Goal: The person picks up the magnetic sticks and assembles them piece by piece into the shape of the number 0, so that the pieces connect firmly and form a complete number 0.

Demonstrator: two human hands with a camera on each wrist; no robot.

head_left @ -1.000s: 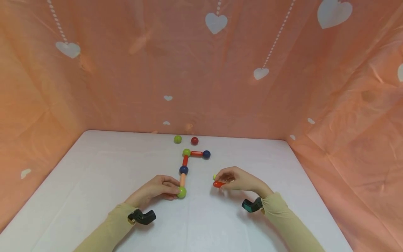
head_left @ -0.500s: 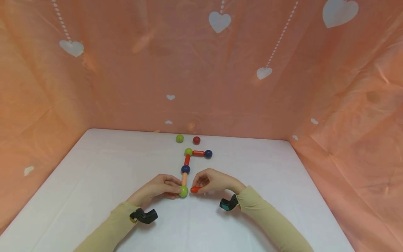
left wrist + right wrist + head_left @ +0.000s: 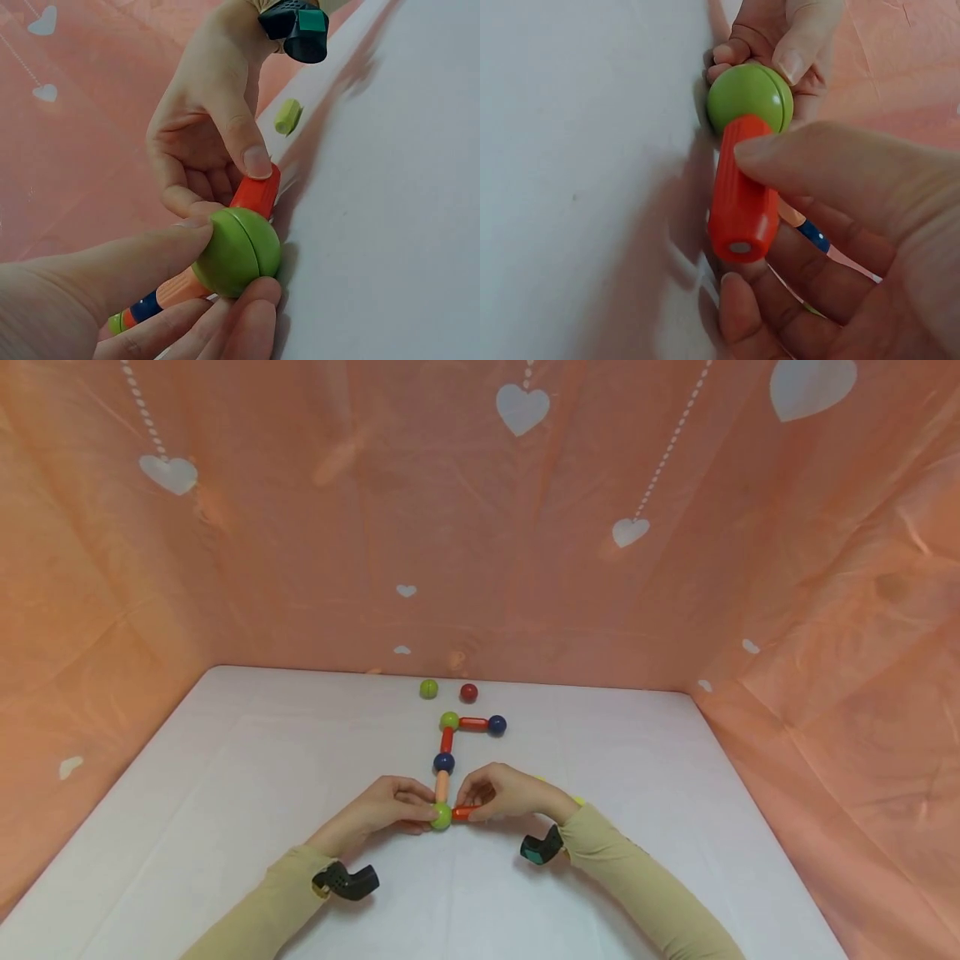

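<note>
My left hand [image 3: 384, 807] pinches a green ball [image 3: 441, 816] at the near end of a chain on the table. A red magnetic rod [image 3: 742, 202], with a metal disc in its end, is between the thumb and fingers of my right hand [image 3: 510, 793]. The rod's far end touches the green ball in the right wrist view. From that ball the chain runs back through a peach rod [image 3: 442, 786], a blue ball [image 3: 444, 762] and a red rod [image 3: 447, 740] to another green ball [image 3: 449, 721]. There a second red rod [image 3: 473, 724] turns right to a blue ball [image 3: 497, 725].
A loose green ball [image 3: 429, 688] and a red ball [image 3: 468, 692] lie near the back edge of the white table [image 3: 300, 727]. Beyond the right hand a yellow-green rod [image 3: 287, 116] lies loose. Orange cloth [image 3: 337, 568] with hearts stands around the table.
My right hand has moved left with the red magnetic rod, across to the green ball, and the rod now meets it. The left hand keeps its grip in nearly the same place.
</note>
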